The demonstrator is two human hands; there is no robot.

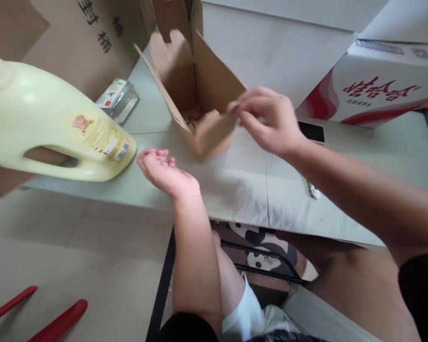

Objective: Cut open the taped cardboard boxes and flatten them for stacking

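A small brown cardboard box [219, 71] stands on the pale green cloth with its top flaps up. My right hand [271, 118] pinches the edge of its near flap between thumb and fingers; the flap is blurred by motion. The bottom of the box is mostly in shadow, and I cannot make out what lies there. Left of the box, my left hand [169, 173] is raised with its fingers loosely curled and apart, holding nothing that I can see. It is close to the base of a large pale yellow jug [53, 104] with a handle, not touching it.
Behind the jug are a clear container [123, 102] and a big brown carton [103, 61]. A white-and-red carton [371, 90] stands at the right, near a dark phone [312, 132]. A small white item [314, 191] lies by my right forearm. Red bars [59, 323] show at lower left.
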